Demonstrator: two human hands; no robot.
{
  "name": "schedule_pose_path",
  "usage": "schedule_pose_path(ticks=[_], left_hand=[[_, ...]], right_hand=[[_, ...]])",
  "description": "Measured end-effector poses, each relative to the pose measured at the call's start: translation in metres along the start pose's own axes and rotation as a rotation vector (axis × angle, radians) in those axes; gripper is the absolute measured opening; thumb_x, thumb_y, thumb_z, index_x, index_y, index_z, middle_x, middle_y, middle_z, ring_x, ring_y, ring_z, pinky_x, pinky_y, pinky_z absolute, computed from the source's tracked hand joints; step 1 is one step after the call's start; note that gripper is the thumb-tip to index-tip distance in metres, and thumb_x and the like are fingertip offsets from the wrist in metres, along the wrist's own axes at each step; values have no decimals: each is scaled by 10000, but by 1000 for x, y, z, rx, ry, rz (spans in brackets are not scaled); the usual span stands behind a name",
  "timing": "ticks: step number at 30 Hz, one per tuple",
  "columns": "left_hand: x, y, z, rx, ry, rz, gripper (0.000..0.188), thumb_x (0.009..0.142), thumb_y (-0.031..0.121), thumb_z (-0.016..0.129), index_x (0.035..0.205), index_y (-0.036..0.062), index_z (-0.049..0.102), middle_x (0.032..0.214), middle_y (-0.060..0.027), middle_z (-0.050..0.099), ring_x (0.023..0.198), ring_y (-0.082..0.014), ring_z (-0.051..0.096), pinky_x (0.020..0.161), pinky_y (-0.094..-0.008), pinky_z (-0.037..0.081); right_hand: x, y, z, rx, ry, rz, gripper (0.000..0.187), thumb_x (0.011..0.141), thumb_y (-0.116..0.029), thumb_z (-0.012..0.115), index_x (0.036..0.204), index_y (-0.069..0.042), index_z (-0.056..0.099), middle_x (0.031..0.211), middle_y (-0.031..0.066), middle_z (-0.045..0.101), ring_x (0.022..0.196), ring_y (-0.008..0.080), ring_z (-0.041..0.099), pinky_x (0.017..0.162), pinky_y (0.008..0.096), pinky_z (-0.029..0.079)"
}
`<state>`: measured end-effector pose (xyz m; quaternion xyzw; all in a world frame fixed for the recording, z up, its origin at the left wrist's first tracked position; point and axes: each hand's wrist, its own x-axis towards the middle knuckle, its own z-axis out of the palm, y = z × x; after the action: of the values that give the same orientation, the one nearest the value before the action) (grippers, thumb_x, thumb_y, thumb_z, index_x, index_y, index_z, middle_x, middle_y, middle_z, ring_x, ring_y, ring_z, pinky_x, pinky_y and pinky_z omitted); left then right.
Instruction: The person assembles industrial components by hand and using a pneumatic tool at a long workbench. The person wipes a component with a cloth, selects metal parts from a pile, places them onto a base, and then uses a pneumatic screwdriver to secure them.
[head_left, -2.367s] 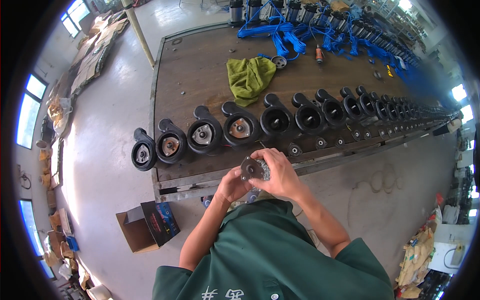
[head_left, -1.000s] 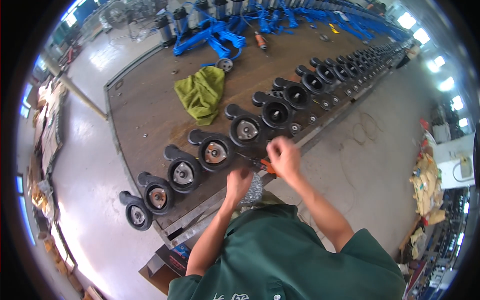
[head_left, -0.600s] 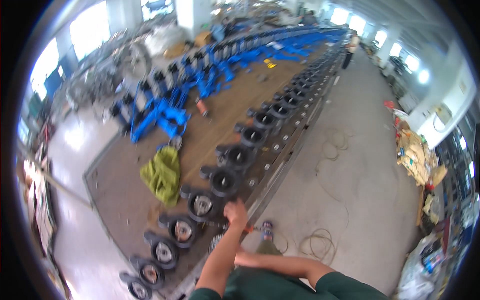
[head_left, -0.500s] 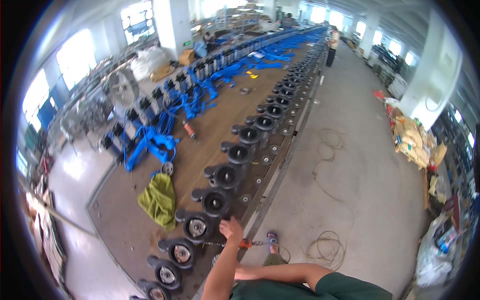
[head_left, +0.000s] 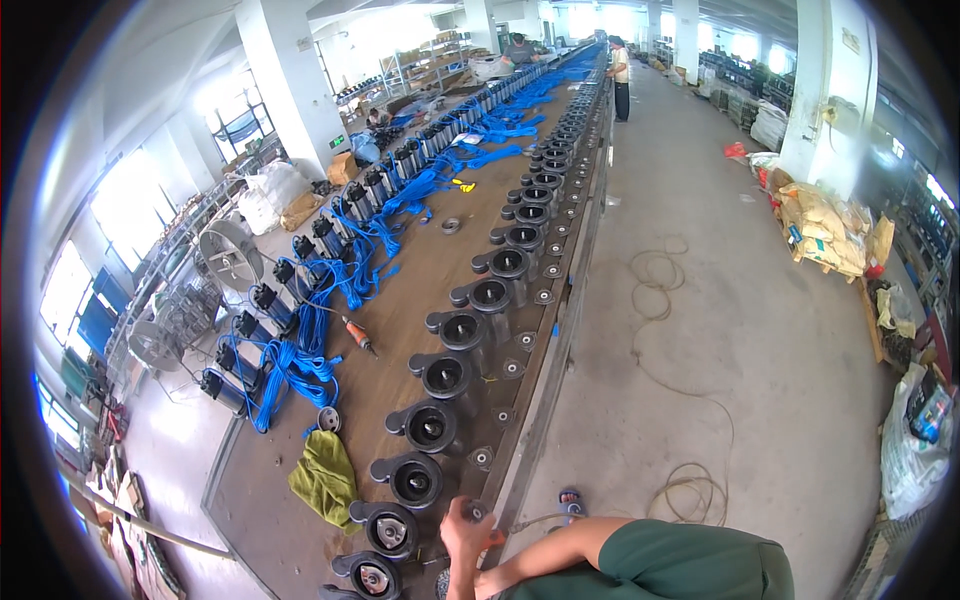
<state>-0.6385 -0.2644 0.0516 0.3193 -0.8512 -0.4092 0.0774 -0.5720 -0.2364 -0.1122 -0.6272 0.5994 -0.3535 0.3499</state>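
Observation:
Near the table's front edge my left hand (head_left: pixel 463 535) is closed around a small dark round part (head_left: pixel 475 511). It looks like the flanged discs (head_left: pixel 481 459) lying along that edge. Beside my left hand is an orange tool (head_left: pixel 495 539) joined to a hose. My right forearm (head_left: pixel 545 553) crosses in from the right; its hand is mostly hidden behind my left forearm, so its fingers do not show. Nearest on the left stands a black pump housing (head_left: pixel 391 531) with a metal impeller-like disc inside. The neighbouring housing (head_left: pixel 415 480) shows only a central shaft.
A long row of black housings runs down the brown table (head_left: pixel 400 300). Motors with blue cables (head_left: pixel 290 375) line its far side. A green cloth (head_left: pixel 325 480) and an orange power tool (head_left: pixel 358 336) lie on it. Coiled hose (head_left: pixel 690 492) is on the floor; a person (head_left: pixel 620 80) stands farther off.
The view has tilted up and shifted. My left hand, earlier with bent fingers near the housings and no part visible, now holds the dark round part close to the orange tool.

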Motion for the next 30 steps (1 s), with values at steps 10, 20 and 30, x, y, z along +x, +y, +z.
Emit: schedule_pose_path(ticks=[10,20,30], left_hand=[[-143,-62,-109,-1666,-50,-65,601,887,387,727,1379,94,547,1323,-106,603,1151,-307,606,982,-481,496],[-179,-143,-115,-1773,-1,-202,567,877,422,709,1309,69,612,1192,-133,690,1053,-333,652,954,-532,517],[-178,-158,-130,-1915,-99,-165,642,859,325,735,1406,111,476,1289,-90,573,1154,-241,572,886,-437,530]], right_hand=[[16,37,55,-42,-133,-109,267,933,-271,567,1004,-23,632,1029,173,658,1030,365,598,886,450,468],[4,-18,1,-318,107,-18,178,876,-138,587,893,39,591,867,227,635,793,413,666,687,512,530],[-11,-72,-21,25,439,290,236,931,-256,656,959,-22,661,846,164,695,793,333,675,708,443,537]])
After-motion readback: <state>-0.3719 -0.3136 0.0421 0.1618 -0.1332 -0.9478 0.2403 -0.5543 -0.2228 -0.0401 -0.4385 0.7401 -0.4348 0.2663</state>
